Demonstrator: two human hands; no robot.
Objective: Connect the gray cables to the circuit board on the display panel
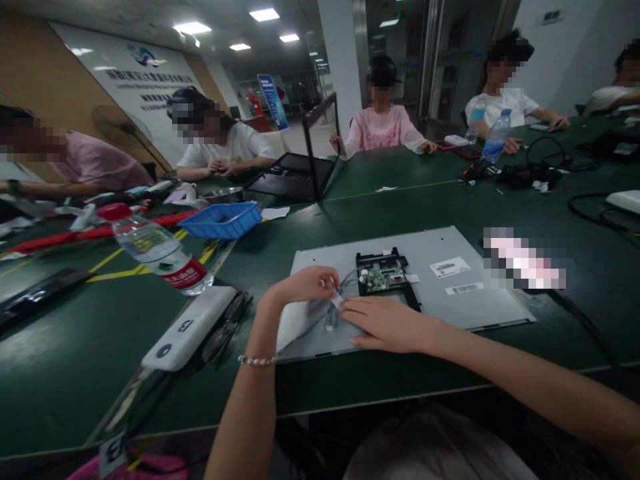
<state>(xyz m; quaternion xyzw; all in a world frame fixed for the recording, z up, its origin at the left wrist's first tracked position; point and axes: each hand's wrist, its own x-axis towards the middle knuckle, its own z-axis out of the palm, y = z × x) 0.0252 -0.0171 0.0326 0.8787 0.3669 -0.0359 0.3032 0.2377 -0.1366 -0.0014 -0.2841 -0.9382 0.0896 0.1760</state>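
Grey, one flat panel [495, 300] lies board-side up on the table [320, 387], long axis near nine-to-three o'clock. One circuit board [384, 279] sits at twelve o'clock from the right hand [387, 325], two labels [450, 267] at two. That hand lies flat, fingers extended; the left hand [305, 285] curls nearly closed by thin cables [349, 276], its hold impossible to tell.

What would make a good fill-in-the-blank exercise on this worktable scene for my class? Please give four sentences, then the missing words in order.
1. The water bottle nearest the left hand has a cap coloured ____.
2. The shallow tray beyond that bottle is coloured ____.
3. A beaded bracelet is worn on the person's ____ arm.
4. In the picture, two barcode labels on the flat panel lie to the ____ of the circuit board.

Missing words: red; blue; left; right.
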